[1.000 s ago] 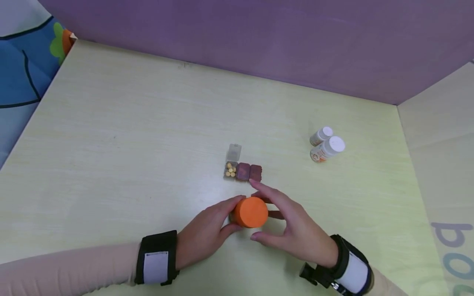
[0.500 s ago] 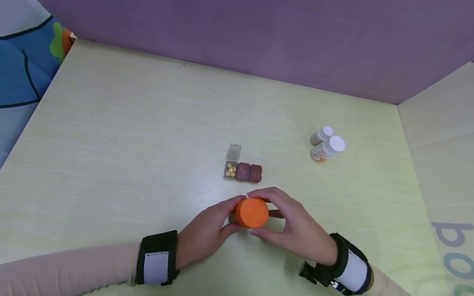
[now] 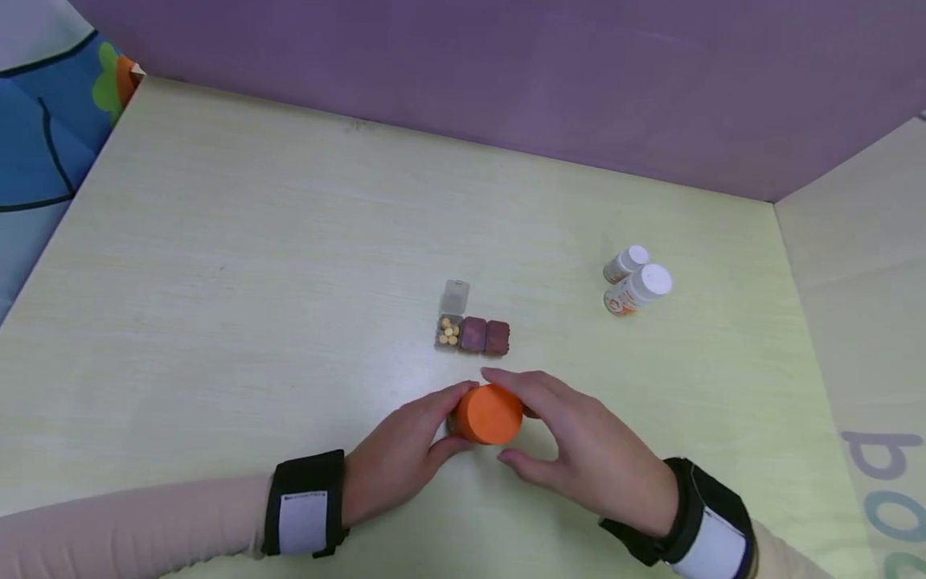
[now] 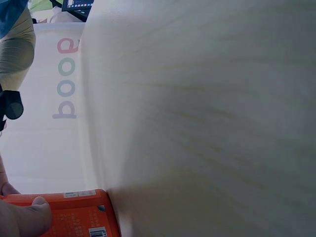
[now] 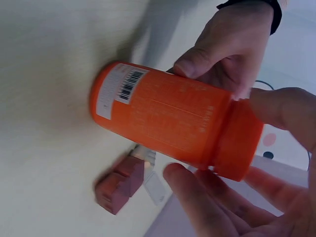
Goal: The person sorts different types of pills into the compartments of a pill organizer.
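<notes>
An orange bottle with an orange screw cap [image 3: 490, 415] stands near the front of the table; its barcode label shows in the right wrist view, where the bottle [image 5: 163, 111] fills the middle. My left hand [image 3: 405, 450] grips the bottle's side between thumb and fingers. Around the cap's right side lies my right hand [image 3: 579, 438], the index finger along the cap's far edge and the thumb a little apart from it in the head view. Just beyond is a small pill organizer [image 3: 473, 334]; its left compartment has its clear lid [image 3: 455, 297] raised and holds several yellowish tablets [image 3: 449, 331].
Two white bottles with white caps, a small one [image 3: 625, 264] and a larger one [image 3: 638, 289], stand together at the right back of the pale table [image 3: 289, 241]. A purple panel [image 3: 470, 80] borders the far edge, and a white panel with letters [image 3: 861, 322] the right.
My right hand first closed in on the cap, then its wrist turned; the index finger now lies against the cap's edge and the thumb sits farther right. My left hand stays on the bottle.
</notes>
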`<move>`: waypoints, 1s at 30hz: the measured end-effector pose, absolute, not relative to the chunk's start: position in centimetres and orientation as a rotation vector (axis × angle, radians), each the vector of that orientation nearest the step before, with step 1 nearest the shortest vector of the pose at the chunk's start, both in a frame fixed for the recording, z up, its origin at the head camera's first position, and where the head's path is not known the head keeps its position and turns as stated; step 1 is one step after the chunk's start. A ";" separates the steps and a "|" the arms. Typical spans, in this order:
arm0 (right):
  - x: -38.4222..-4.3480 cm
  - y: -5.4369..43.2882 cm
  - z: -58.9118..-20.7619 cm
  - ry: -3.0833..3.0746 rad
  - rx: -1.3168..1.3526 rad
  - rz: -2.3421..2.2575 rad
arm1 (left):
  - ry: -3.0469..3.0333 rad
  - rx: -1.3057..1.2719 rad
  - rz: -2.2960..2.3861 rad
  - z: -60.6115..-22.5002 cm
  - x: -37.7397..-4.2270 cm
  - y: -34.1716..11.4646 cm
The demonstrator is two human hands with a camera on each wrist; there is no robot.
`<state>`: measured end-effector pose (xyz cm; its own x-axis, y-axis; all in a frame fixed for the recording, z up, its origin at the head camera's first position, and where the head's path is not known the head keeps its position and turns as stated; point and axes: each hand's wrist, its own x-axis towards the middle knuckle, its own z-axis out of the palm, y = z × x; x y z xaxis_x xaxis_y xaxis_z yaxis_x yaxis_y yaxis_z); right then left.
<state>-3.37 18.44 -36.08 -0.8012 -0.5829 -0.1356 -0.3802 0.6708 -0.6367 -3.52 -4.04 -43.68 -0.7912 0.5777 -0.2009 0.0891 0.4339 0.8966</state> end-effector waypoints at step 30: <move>-4.4 17.6 -35.6 2.502 -0.644 -0.901 | 2.175 0.544 1.332 -43.5 -3.6 -3.9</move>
<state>-4.35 17.60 -35.63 -0.8124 -0.5432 -0.2119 -0.2835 0.6856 -0.6705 -3.61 -3.93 -43.53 -0.7799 0.5836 -0.2262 0.0636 0.4334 0.8990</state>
